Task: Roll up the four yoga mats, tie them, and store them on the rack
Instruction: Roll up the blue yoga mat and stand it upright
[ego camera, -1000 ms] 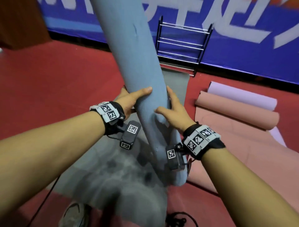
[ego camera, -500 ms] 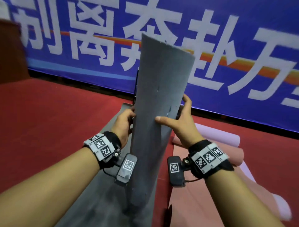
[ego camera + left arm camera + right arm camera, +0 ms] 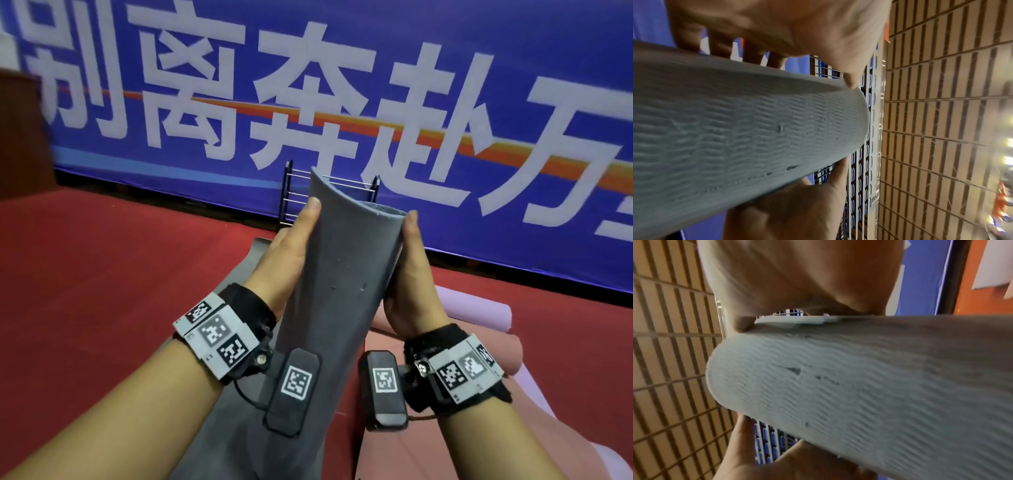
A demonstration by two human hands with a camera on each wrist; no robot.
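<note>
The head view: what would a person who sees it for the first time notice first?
First comes the grey mat, curled into a tube and held upright in the centre, with the left hand and the right hand gripping its sides near the top edge. Behind it hangs a big blue banner with white characters, and a small metal rack stands at its foot.

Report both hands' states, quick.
Left hand: holding the grey mat near its top.
Right hand: holding the same mat, opposite side.
</note>
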